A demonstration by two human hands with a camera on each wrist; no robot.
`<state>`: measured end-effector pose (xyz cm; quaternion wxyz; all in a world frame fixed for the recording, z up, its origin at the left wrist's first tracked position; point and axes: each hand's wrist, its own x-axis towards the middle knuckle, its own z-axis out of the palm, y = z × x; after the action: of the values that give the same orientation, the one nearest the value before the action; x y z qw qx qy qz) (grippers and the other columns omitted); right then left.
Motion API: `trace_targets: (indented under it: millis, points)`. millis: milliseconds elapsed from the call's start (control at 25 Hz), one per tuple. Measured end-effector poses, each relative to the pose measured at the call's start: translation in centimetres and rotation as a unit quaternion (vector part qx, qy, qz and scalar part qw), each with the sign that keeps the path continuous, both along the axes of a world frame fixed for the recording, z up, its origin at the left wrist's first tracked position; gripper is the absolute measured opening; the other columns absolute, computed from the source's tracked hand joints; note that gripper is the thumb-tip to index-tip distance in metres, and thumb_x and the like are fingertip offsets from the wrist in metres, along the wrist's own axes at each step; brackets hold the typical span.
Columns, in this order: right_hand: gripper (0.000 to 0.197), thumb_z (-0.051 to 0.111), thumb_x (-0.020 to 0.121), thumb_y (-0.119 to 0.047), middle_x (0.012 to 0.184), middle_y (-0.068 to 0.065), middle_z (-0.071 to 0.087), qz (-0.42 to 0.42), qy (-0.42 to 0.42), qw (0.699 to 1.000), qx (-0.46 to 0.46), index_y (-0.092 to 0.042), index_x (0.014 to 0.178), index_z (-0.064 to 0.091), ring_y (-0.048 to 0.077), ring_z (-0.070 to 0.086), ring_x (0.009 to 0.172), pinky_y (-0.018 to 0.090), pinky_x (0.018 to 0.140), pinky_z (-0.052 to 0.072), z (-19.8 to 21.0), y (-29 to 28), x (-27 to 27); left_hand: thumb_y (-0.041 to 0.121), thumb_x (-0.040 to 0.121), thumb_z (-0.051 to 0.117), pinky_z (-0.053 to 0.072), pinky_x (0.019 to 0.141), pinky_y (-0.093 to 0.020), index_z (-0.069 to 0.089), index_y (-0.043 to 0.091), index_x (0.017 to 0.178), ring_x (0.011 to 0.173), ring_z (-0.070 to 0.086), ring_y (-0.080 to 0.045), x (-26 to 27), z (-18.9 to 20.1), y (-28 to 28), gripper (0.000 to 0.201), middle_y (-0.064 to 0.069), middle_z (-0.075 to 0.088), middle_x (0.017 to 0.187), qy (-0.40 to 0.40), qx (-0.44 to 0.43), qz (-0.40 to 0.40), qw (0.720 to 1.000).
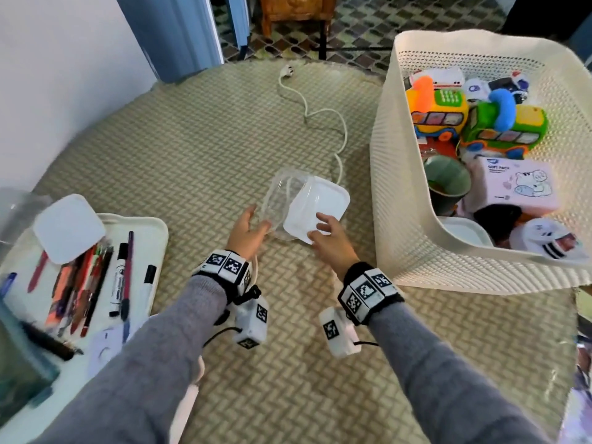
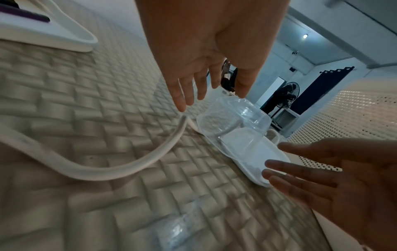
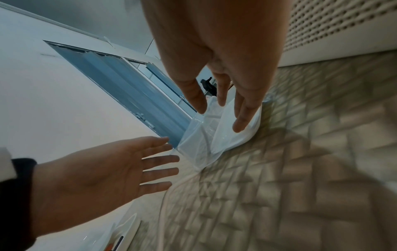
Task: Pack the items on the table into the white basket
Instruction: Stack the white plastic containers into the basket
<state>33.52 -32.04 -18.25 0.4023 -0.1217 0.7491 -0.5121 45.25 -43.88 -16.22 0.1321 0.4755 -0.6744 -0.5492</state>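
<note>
A clear plastic container with a white square lid lying askew over it sits near the middle of the woven mat-covered table, at about 9 o'clock from the white basket and just beside its wall. Both hands flank it with fingers straight and spread, gripping nothing. The left hand is at the container's 7 o'clock, its fingertips at or just short of the clear wall; contact cannot be told. The right hand is at the lid's 5 o'clock, with fingertips over the lid's near edge, apparently touching it.

A white power cord snakes from the container toward 12 o'clock, ending in a plug.

Inside the basket lie a pink tissue pack printed "SOFT PACK" with a cartoon cat, a green cup, a yellow toy bus with an orange handset, a green toy bus with a blue handset, and other small toys too blurred to name.

At 9 o'clock from the hands, a white tray holds pens and markers, whose label print is unreadable, with a second white lid resting across their tips. Both wrists wear black bands carrying white blocks with black-and-white square tags.
</note>
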Motion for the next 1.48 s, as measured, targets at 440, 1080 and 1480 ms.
trace_targets:
  millis: [440, 1080, 1480]
  points:
    - [0.048, 0.063, 0.090, -0.028, 0.139, 0.008, 0.041, -0.026, 0.021, 0.998, -0.046, -0.021, 0.133, 0.042, 0.024, 0.054, 0.117, 0.046, 0.097, 0.049, 0.7, -0.8, 0.9, 0.039, 0.088, 0.064, 0.043, 0.104, -0.042, 0.048, 0.015, 0.121, 0.124, 0.049, -0.018, -0.7, -1.0, 1.1, 0.043, -0.002, 0.053, 0.132, 0.057, -0.002, 0.023, 0.998]
    - [0.059, 0.074, 0.081, -0.030, 0.122, -0.005, 0.054, -0.007, 0.133, 0.990, -0.056, -0.016, 0.134, 0.051, 0.014, 0.056, 0.104, 0.025, 0.083, 0.054, 2.4, 14.5, 6.6, 0.028, 0.081, 0.074, 0.046, 0.085, -0.020, 0.036, 0.036, 0.138, 0.118, 0.050, -0.011, 9.6, 2.2, 12.6, 0.069, 0.006, 0.043, 0.135, 0.145, 0.019, -0.020, 0.989]
    - [0.036, 0.080, 0.075, -0.022, 0.125, -0.002, 0.045, 0.012, 0.182, 0.980, -0.080, -0.031, 0.106, 0.064, 0.010, 0.046, 0.116, 0.022, 0.096, 0.044, 2.0, 18.0, 10.4, 0.055, 0.087, 0.049, 0.040, 0.101, -0.031, 0.035, 0.023, 0.144, 0.126, 0.047, -0.017, 12.4, 2.9, 14.9, 0.067, -0.003, 0.048, 0.140, 0.107, 0.077, -0.039, 0.991]
